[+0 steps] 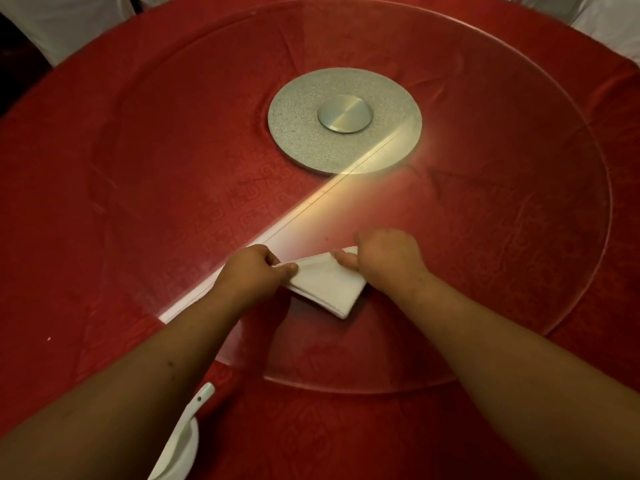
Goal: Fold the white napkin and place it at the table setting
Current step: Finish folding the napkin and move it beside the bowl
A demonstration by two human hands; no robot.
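A white napkin (325,287), folded into a thick wedge of several layers, lies on the near part of the round glass turntable (519,289). My left hand (254,271) pinches its left corner between thumb and fingers. My right hand (388,261) grips its far right edge, the thumb on top of the cloth. The napkin's near right corner points toward me and is free. Part of the napkin's far edge is hidden under my hands.
The table is covered by a red patterned cloth (86,202). A silver turntable hub (344,119) sits under the middle of the glass. A white bowl with a white spoon (187,434) stands at the near left edge. White chair covers (69,19) show beyond the table.
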